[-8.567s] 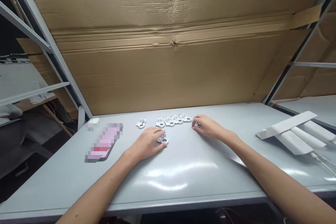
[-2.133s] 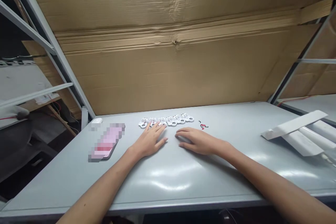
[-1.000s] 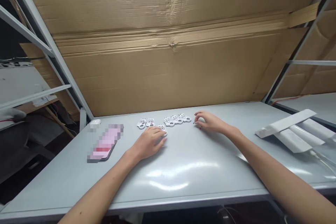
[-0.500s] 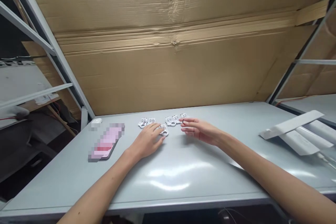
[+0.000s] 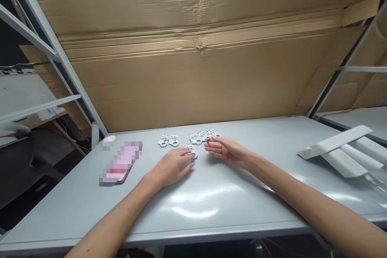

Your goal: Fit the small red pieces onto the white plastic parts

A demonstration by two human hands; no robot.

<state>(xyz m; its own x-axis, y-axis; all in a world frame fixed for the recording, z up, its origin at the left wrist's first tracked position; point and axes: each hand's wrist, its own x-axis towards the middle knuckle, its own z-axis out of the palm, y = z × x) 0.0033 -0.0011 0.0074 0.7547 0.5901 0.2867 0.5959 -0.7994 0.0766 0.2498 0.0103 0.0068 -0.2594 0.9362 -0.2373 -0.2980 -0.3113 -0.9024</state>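
Note:
My left hand [image 5: 173, 165] rests low over the table with fingers stretched and thumb apart. Its fingertips touch a small white flat piece [image 5: 193, 153] that has a rounded loop and small markings; the fingers partly cover it. My right hand [image 5: 228, 152] is to its right, palm turned inward, fingers extended and holding nothing I can see. A small red spot shows by its fingertips, too small to make out. Just beyond that hand, several similar white pieces [image 5: 195, 139] lie close together in a slanting row. Two more white pieces [image 5: 173, 141] sit side by side farther left.
A pink phone-like object [image 5: 125, 163], blurred out, lies on the grey table [image 5: 187, 225] at left, with a small white item [image 5: 109, 139] behind it. White long covers [image 5: 338, 143] are piled at right. A cardboard wall [image 5: 196, 84] stands behind, between metal frame posts.
My left hand has shifted slightly right, and the white piece under its fingertips moved right with it. My right hand's fingers have straightened and drawn closer together. The view has tilted slightly.

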